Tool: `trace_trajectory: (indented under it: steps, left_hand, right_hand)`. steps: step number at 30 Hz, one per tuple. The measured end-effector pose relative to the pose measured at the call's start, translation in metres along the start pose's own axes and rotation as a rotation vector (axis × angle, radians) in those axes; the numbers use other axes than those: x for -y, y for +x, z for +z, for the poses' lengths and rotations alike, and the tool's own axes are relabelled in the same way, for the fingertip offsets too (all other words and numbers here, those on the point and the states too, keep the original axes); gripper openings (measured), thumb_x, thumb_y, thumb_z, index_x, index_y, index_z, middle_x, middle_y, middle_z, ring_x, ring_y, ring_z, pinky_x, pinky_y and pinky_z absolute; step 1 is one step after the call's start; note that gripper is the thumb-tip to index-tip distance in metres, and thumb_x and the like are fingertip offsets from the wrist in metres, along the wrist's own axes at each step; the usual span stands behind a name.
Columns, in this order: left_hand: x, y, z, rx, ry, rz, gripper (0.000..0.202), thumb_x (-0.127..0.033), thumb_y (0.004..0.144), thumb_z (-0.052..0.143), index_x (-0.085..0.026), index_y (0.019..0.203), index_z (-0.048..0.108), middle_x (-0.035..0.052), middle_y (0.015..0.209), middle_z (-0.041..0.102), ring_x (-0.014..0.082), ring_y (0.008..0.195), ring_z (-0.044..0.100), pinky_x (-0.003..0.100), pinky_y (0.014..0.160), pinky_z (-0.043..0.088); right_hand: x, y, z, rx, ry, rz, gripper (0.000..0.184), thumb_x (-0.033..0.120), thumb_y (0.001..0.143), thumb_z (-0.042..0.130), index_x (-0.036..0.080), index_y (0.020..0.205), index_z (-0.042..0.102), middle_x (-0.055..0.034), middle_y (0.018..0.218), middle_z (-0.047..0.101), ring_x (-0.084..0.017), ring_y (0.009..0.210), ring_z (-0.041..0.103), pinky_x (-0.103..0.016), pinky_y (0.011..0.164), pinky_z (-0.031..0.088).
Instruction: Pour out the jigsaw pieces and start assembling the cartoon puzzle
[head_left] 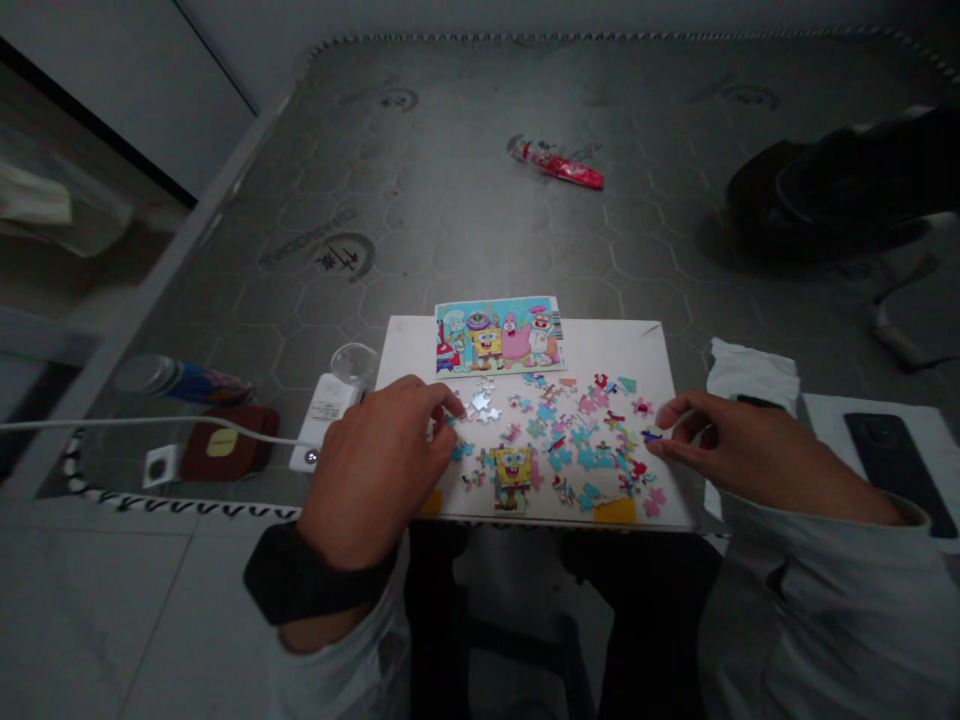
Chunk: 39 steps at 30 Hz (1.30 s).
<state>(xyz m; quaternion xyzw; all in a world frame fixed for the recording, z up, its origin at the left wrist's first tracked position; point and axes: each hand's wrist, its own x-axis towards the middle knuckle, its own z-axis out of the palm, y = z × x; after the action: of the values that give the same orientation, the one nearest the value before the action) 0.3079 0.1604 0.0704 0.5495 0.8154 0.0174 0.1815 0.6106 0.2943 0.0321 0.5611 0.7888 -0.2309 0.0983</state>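
Note:
Over the left side of a white board (615, 345), my left hand (386, 450) has its thumb and index finger curled toward each other; what lies between the tips is too small to make out. My right hand (735, 437), at the board's right edge, pinches a small dark blue puzzle piece (652, 435). Loose puzzle pieces (581, 435) are scattered between the hands, with several turned grey side up (481, 402) near my left fingers. A joined yellow cartoon figure (513, 475) lies by the front edge. Behind the pieces rests a picture card (499, 338) with cartoon characters.
Left of the board are a white power strip (326, 415) with a cable, a clear round lid (354, 363), a brown case (225, 460) and a blue tube (202, 383). A red wrapper (559, 165) lies farther back. Tissue (750, 370) and a phone box (892, 450) are at right.

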Motion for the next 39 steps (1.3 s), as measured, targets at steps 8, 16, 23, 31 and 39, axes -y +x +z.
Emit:
trace_trajectory:
  steps: [8,16,23,31,39]
  left_hand:
    - [0.0014,0.0001,0.0015,-0.014,0.014,0.008,0.026,-0.023,0.086,0.056,-0.029,0.103,0.074,0.0034,0.105,0.072,0.0257,0.094,0.068,0.039,0.083,0.050]
    - [0.0006,0.0004,0.0002,-0.003,0.004,0.012,0.025,-0.023,0.086,0.055,-0.028,0.102,0.074,0.0037,0.105,0.072,0.0252,0.095,0.067,0.040,0.088,0.049]
    - [0.0012,0.0002,0.0012,-0.009,0.018,0.017,0.026,-0.024,0.087,0.055,-0.029,0.104,0.074,0.0034,0.105,0.072,0.0259,0.093,0.068,0.041,0.085,0.049]
    - [0.0009,0.0006,0.0011,-0.006,0.016,0.008,0.025,-0.023,0.086,0.055,-0.029,0.102,0.074,0.0030,0.104,0.071,0.0263,0.094,0.068,0.041,0.086,0.049]
    - [0.0003,0.0008,0.0015,0.000,0.016,0.006,0.026,-0.022,0.086,0.056,-0.029,0.104,0.074,0.0023,0.105,0.071,0.0256,0.094,0.067,0.039,0.085,0.049]
  right_hand:
    - [0.0002,-0.0007,0.0014,-0.019,0.007,-0.007,0.027,0.052,0.078,0.070,0.028,0.090,0.066,-0.0037,0.080,0.075,-0.023,0.066,0.068,-0.034,0.056,0.045]
    - [-0.0028,0.0005,0.0024,-0.016,-0.003,-0.003,0.027,0.052,0.078,0.070,0.029,0.090,0.067,-0.0027,0.081,0.075,-0.023,0.067,0.069,-0.034,0.056,0.045]
    - [-0.0017,-0.0002,0.0011,-0.015,0.005,-0.025,0.027,0.052,0.078,0.068,0.028,0.091,0.067,-0.0041,0.082,0.076,-0.024,0.067,0.069,-0.034,0.055,0.045]
    - [0.0008,-0.0001,0.0007,-0.002,0.000,0.008,0.027,0.052,0.078,0.069,0.028,0.090,0.067,-0.0040,0.080,0.075,-0.024,0.068,0.068,-0.034,0.056,0.045]
    - [-0.0011,0.0003,0.0008,-0.011,-0.005,-0.009,0.027,0.051,0.078,0.070,0.027,0.090,0.068,-0.0030,0.080,0.075,-0.022,0.066,0.068,-0.033,0.055,0.045]
